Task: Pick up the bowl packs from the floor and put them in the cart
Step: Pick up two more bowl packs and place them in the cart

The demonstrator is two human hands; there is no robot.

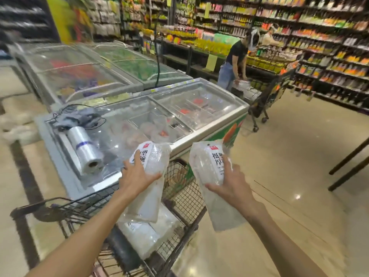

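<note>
My left hand (137, 176) grips a clear plastic bowl pack (148, 196) with a white label, held over the black wire cart (185, 194). My right hand (229, 183) grips a second bowl pack (207, 164) of the same kind, held upright just to the right of the cart's right wall, above the floor. More bowl packs (147, 234) lie inside the cart's basket below the left pack. The cart's handle (34, 209) is at the lower left.
A glass-topped chest freezer (201, 108) stands right in front of the cart, with a roll of plastic bags (84, 150) on it. More freezers lie behind. A person (231, 64) with another cart (261, 102) is at the shelves. Dark table legs (347, 162) stand at the right.
</note>
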